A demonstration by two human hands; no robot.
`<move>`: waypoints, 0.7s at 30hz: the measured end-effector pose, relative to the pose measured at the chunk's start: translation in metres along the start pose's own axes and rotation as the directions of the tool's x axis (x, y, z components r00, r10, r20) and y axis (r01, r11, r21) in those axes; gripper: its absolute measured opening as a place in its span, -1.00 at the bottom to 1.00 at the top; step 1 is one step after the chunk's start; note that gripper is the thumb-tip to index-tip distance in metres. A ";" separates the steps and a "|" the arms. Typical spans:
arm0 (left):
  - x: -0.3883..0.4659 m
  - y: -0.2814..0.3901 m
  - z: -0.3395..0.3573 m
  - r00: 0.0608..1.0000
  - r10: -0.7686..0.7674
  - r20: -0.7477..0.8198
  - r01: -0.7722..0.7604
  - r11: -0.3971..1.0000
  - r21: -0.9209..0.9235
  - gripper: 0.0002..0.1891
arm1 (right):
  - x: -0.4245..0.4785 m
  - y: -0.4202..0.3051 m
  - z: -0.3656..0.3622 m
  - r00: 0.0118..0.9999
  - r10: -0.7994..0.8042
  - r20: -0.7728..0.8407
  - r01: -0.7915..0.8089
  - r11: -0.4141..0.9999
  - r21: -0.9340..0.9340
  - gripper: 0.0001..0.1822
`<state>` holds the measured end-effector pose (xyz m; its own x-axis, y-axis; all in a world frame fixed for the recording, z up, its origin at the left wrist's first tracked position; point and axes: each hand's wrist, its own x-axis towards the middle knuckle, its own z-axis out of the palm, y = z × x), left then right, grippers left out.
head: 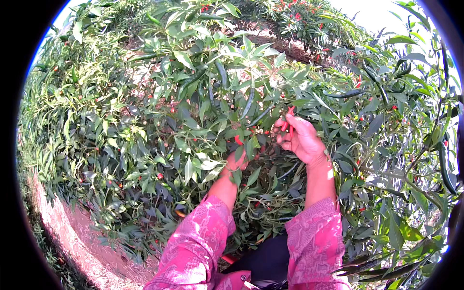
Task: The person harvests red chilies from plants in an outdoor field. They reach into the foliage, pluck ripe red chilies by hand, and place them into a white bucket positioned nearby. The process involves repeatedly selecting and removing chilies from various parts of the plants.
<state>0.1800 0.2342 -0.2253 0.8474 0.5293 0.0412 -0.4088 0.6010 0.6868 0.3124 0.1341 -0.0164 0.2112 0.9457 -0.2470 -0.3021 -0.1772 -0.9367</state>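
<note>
Several red chili peppers (291,131) are gripped between the thumb and fingers of my right hand (302,139), at the middle of a leafy chili plant (203,145). My left hand (236,162) reaches into the foliage, lower and to the left. Leaves cover its fingers, so what they touch is hidden. Just above it hangs a red chili (238,140). Long dark green chilies, among them one hanging pod (248,103), dangle above both hands. Pink patterned sleeves (203,235) cover my forearms.
Dense chili branches crowd both sides, with dark green pods (446,166) at the far right. Bare soil (72,232) runs along the lower left. Another row of plants bearing red chilies (297,18) stands behind. My dark-clothed leg (270,257) is close to the lower foliage.
</note>
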 end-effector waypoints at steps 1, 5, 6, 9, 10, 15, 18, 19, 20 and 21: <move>-0.001 0.003 0.003 1.000 -0.005 0.013 0.005 1.000 0.003 -0.37 | -0.004 -0.004 0.003 0.998 -0.056 -0.037 0.056 0.998 0.010 -0.73; -0.001 0.018 0.013 0.997 -0.033 0.066 0.031 0.999 0.025 -0.40 | -0.017 -0.008 0.008 0.998 0.010 0.060 0.004 0.975 -0.223 -0.82; -0.001 0.020 0.017 0.997 -0.029 0.072 0.027 0.999 0.028 -0.40 | -0.017 -0.002 0.009 0.996 0.048 0.071 -0.030 0.969 -0.244 -0.85; 0.001 0.026 0.024 0.999 0.040 0.018 -0.040 0.999 0.003 -0.47 | -0.007 0.020 0.007 0.992 0.119 -0.050 -0.128 0.838 -0.531 -0.90; 0.001 0.026 0.025 0.998 0.057 0.029 -0.058 0.998 0.009 -0.49 | 0.001 0.030 0.008 0.985 0.142 -0.101 -0.174 0.808 -0.564 -0.86; -0.002 0.027 0.023 0.997 0.062 0.045 -0.061 0.998 -0.017 -0.49 | 0.038 0.061 0.003 0.908 -0.363 -0.208 0.164 0.766 -0.621 -0.76; 0.000 0.029 0.021 0.997 0.040 0.064 -0.040 0.999 0.004 -0.48 | 0.044 0.064 0.000 0.927 -0.321 -0.192 0.205 0.866 -0.456 -0.79; 0.001 0.030 0.021 0.997 0.024 0.074 -0.026 0.999 0.031 -0.49 | 0.045 0.062 -0.001 0.935 -0.302 -0.189 0.182 0.861 -0.474 -0.78; 0.003 0.030 0.021 0.996 0.017 0.086 -0.022 0.998 0.053 -0.49 | 0.044 0.061 -0.001 0.945 -0.246 -0.217 0.112 0.864 -0.491 -0.77; 0.005 0.031 0.022 0.995 0.013 0.098 -0.020 0.997 0.074 -0.49 | 0.044 0.060 -0.001 0.895 -0.376 -0.241 0.148 0.759 -0.634 -0.77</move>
<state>0.1789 0.2420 -0.1879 0.8711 0.4760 0.1208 -0.3997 0.5443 0.7375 0.3042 0.1645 -0.0837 0.5269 0.8469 0.0713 0.3911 -0.1671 -0.9051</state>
